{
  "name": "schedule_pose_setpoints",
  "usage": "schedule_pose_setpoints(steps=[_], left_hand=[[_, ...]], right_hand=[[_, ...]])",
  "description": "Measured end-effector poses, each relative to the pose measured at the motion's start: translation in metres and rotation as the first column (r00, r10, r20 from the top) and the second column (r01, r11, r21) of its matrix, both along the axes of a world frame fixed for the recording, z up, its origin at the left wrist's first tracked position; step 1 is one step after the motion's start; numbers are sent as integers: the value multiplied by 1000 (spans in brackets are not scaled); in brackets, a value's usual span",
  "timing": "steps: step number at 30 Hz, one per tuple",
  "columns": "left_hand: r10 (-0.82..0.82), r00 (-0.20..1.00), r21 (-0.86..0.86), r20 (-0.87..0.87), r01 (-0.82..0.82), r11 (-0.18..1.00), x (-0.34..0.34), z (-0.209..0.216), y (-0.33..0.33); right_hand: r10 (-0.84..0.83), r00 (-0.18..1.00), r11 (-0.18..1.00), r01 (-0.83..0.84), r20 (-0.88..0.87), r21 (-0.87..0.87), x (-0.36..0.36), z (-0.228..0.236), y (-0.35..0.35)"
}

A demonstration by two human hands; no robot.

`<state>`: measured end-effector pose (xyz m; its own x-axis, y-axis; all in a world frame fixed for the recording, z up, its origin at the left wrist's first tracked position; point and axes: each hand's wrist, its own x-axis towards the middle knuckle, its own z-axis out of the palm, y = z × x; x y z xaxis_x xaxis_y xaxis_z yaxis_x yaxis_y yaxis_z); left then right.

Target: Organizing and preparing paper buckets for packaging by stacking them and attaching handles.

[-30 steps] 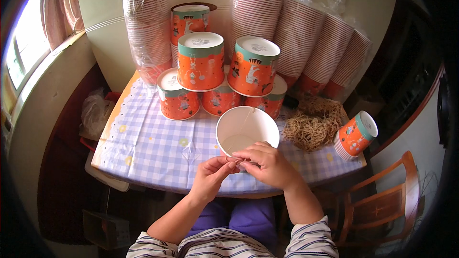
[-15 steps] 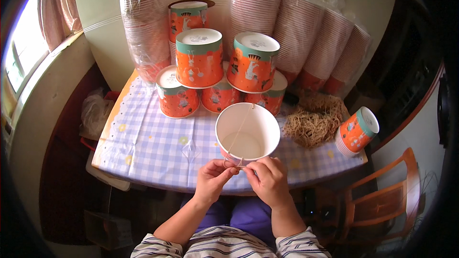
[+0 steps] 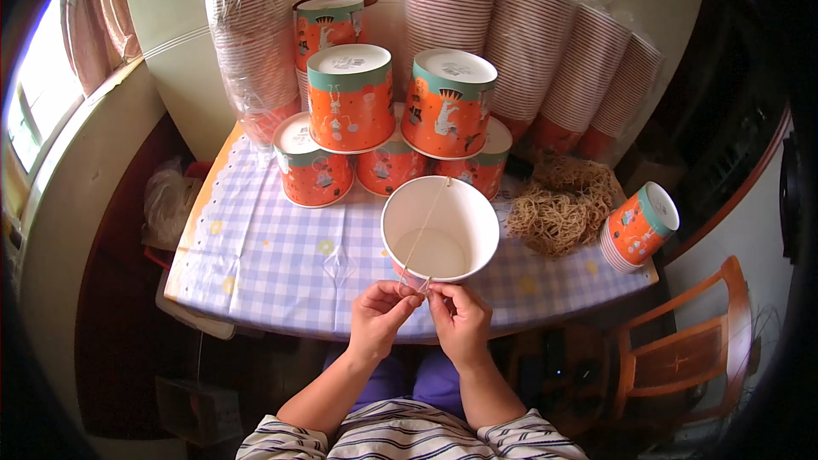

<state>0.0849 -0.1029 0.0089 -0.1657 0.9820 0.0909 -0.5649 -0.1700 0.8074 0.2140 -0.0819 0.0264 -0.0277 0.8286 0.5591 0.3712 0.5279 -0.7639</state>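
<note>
A white-lined paper bucket (image 3: 397, 220) stands at the table's near edge, mouth up and tilted toward me. A thin tan string (image 3: 427, 226) runs across its mouth from the far rim to the near rim, where it loops at my fingers. My left hand (image 3: 378, 315) pinches the string just below the near rim. Beside it, almost touching, my right hand (image 3: 460, 319) pinches the string's end between thumb and forefinger. The knot or loop between the fingertips is too small to make out fully.
Upside-down orange buckets (image 3: 350, 106) stand stacked behind. Tall plastic-wrapped bucket stacks (image 3: 249, 51) line the wall. A tangled heap of tan string (image 3: 558, 215) lies at right, near a tipped bucket stack (image 3: 637, 228). A checkered cloth (image 3: 281, 264) covers the table; a wooden chair (image 3: 682, 358) stands right.
My right hand has shifted left, close against the left fingertips, and its wrist has turned more upright. My left hand stays nearly in place. The bucket has hardly moved.
</note>
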Motion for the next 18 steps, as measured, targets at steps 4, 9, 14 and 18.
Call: schedule_pose_setpoints(steps=[4, 9, 14, 18], left_hand=[[16, 1000, 5, 22, -16, 1000, -2, -3, 0], [35, 999, -20, 40, -34, 999, 0, 0, -1], [30, 999, -38, 40, -28, 999, 0, 1, 0], [34, 998, -36, 47, -32, 999, -1, 2, -1]], right_hand=[[67, 986, 992, -83, -153, -99, -7, -2, -1], [100, 963, 981, -137, -251, -134, -11, -11, 0], [88, 961, 978, -133, -264, -159, -11, -9, -1], [101, 965, 977, -142, -241, -160, -12, -6, -2]])
